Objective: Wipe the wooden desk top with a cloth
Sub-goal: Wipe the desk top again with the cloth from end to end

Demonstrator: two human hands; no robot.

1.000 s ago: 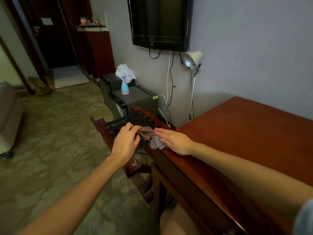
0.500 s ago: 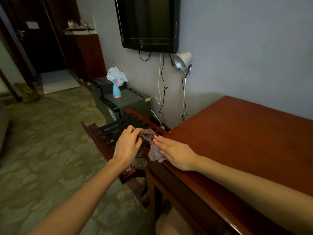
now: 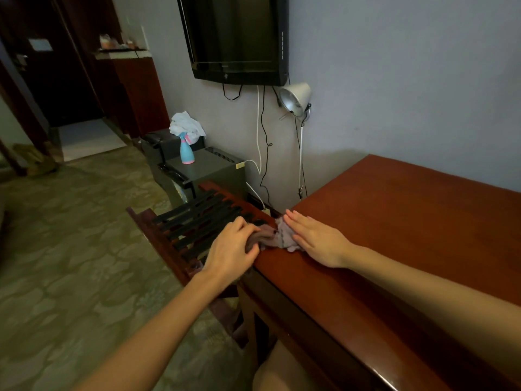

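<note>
Your left hand (image 3: 234, 246), palm down, curls its fingers round one end of the cloth (image 3: 282, 239). Your right hand (image 3: 315, 238) lies flat, fingers straight and together, touching the other end. Both bare forearms reach forward, converging.

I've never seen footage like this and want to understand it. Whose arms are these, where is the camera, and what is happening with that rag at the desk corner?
There is no machine here. These are a person's two bare arms, filmed by a wide-angle camera worn on their head and looking forward and down, which is why the arms reach in from the bottom edge. The left hand grips one end of a small greyish cloth just off the corner of the wooden desk, above a slatted rack. The right hand lies flat with straight fingers, pressing the rest of the cloth onto the desk top. Further back are a blue spray bottle, a lamp and a wall television.
</note>
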